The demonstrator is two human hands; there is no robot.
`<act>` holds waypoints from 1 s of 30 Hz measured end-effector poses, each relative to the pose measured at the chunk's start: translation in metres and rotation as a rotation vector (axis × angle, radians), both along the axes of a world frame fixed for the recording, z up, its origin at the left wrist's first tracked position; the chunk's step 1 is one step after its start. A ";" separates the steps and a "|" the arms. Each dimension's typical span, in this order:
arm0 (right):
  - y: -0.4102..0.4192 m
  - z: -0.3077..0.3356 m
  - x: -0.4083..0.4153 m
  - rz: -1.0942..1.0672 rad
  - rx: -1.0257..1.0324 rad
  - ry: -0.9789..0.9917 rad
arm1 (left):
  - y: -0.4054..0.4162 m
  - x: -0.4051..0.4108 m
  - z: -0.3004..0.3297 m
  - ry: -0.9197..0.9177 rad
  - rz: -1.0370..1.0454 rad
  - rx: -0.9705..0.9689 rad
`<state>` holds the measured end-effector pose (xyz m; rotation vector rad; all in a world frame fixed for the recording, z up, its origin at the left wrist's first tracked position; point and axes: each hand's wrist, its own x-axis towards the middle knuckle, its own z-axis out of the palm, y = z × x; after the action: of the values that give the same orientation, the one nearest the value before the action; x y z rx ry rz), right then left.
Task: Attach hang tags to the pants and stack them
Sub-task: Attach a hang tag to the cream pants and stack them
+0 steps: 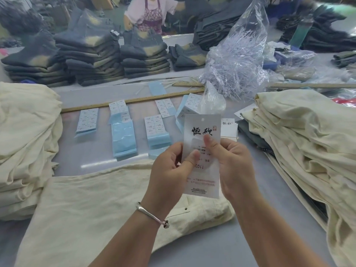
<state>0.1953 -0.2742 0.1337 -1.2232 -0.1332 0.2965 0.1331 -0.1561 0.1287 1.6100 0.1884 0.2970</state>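
Observation:
A white hang tag point(202, 130) with black brush lettering and a punched hole at its top stands upright in front of me. My left hand point(169, 168) pinches its left side, thumb on the face. My right hand point(229, 162) holds the right side, its thumb pressing a small sticker near the tag's middle. Under my hands a cream pair of pants point(92, 209) lies flat on the table. Cream pants stand in a stack at the left point(25, 143) and in a looser pile at the right point(300, 143).
Sheets of size stickers on blue backing point(123, 132) lie in rows beyond the pants, behind them a wooden ruler point(125, 102). A clear bag of plastic fasteners point(237, 62) and more tags point(229, 128) sit right of centre. Denim stacks point(92, 54) and a person stand at the back.

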 end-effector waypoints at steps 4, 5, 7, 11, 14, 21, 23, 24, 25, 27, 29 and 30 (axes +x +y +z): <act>-0.010 -0.005 0.007 0.066 -0.189 -0.129 | 0.000 0.012 -0.003 0.100 0.001 -0.137; -0.012 -0.007 0.008 0.077 -0.224 -0.150 | -0.001 0.016 -0.004 0.117 -0.003 -0.143; -0.017 -0.011 0.010 0.115 -0.255 -0.151 | -0.008 0.024 -0.008 0.113 0.033 -0.153; -0.029 -0.026 0.011 0.240 -0.239 -0.058 | -0.022 0.034 -0.021 0.169 0.144 -0.382; -0.041 -0.036 0.018 0.315 -0.207 -0.019 | -0.023 0.042 -0.028 0.286 0.093 -0.689; -0.058 -0.057 0.051 0.458 -0.435 -0.076 | -0.036 0.069 -0.057 0.303 0.291 -0.517; -0.058 -0.054 0.070 0.527 -0.539 -0.117 | -0.039 0.079 -0.066 0.275 0.342 -0.229; -0.057 -0.052 0.084 0.498 -0.529 -0.125 | -0.038 0.084 -0.069 0.249 0.345 -0.126; -0.056 -0.053 0.100 0.423 -0.491 -0.115 | -0.036 0.089 -0.072 0.235 0.350 -0.056; -0.048 -0.062 0.139 0.181 -0.554 -0.190 | -0.031 0.100 -0.076 0.254 0.368 0.031; -0.031 -0.073 0.180 0.036 -0.840 -0.423 | -0.027 0.108 -0.083 0.293 0.381 0.004; -0.020 -0.077 0.201 0.063 -0.972 -0.539 | -0.027 0.110 -0.087 0.308 0.380 -0.028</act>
<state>0.3958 -0.2944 0.0565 -2.2524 -0.5366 0.0611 0.2427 -0.1830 0.0421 1.5803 0.7359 0.3335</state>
